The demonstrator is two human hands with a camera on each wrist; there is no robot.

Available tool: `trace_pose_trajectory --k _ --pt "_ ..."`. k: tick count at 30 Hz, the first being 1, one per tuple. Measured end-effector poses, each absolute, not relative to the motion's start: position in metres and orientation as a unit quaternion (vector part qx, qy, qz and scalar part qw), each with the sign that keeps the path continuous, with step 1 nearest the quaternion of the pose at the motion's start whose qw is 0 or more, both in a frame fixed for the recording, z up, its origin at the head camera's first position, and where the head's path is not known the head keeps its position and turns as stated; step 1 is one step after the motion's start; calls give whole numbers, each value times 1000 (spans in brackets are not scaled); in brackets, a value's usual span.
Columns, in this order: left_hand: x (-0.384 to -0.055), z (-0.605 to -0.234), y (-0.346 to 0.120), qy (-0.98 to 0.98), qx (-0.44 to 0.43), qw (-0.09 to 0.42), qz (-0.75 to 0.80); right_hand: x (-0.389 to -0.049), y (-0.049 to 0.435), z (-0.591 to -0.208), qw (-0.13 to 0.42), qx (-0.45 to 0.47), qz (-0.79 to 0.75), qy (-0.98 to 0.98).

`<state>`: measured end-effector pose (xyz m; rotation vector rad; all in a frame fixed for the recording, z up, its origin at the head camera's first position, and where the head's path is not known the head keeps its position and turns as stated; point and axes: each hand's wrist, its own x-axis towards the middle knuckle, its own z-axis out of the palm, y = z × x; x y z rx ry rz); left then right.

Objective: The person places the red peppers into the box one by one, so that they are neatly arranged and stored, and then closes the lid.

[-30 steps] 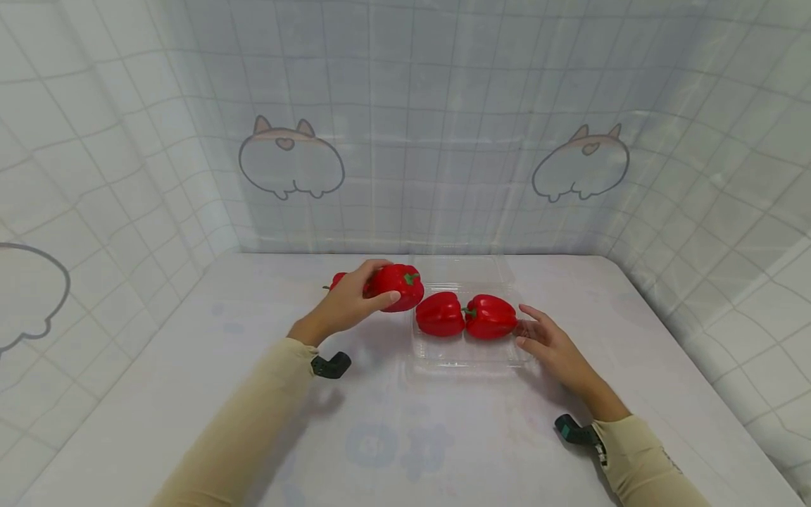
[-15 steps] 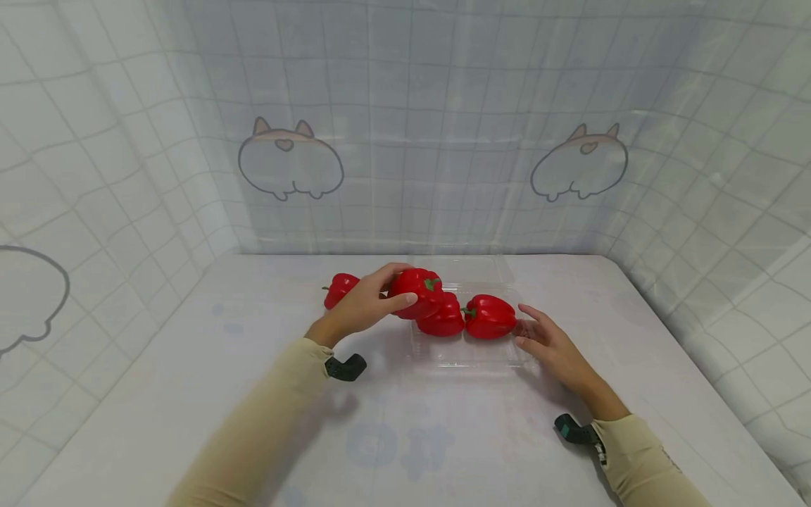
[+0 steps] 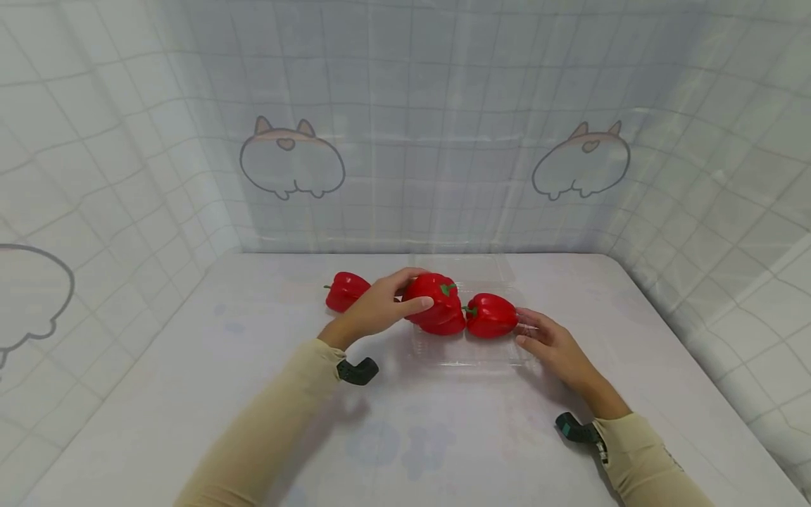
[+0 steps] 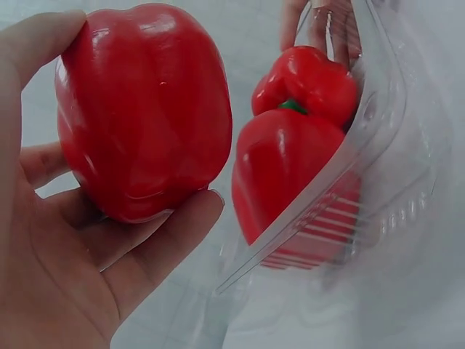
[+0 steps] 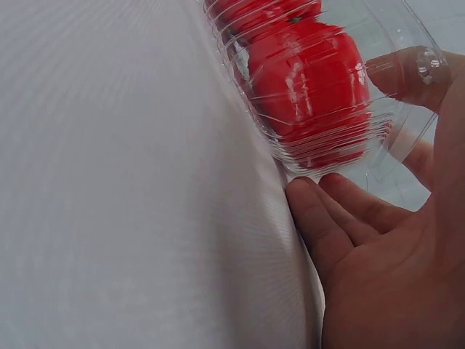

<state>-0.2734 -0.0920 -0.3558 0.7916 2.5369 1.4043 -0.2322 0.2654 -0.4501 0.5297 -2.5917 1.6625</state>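
Observation:
My left hand [image 3: 380, 306] grips a red bell pepper [image 4: 149, 109], thumb on one side and fingers under the other. In the head view this pepper is above the left part of a clear plastic clamshell container [image 3: 469, 355], overlapping a second bell pepper [image 4: 290, 174] inside. A third bell pepper [image 3: 491, 316] lies in the right part, its green stem pointing left. My right hand [image 3: 554, 348] holds the container's right end, with the thumb [image 5: 407, 76] at the rim and fingertips low against the ribbed wall.
Another red bell pepper [image 3: 346, 291] lies on the white tabletop [image 3: 266, 310], left of the container and partly behind my left hand. The container's open lid [image 3: 465, 267] lies flat toward the back wall. Gridded cloth [image 3: 437, 127] hangs around the table.
My left hand has carried its pepper rightward, from left of the container to over its left part. The pepper on the table shows more now. My right hand has stayed at the container.

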Motion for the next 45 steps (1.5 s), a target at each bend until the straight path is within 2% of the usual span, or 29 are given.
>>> trace_pose_trajectory --k 29,45 --pt "-266 -367 -83 861 274 98 417 -231 262 -445 5 163 534 -829" --pt "-261 -374 -80 856 319 116 390 -230 263 -448 2 162 538 -827"
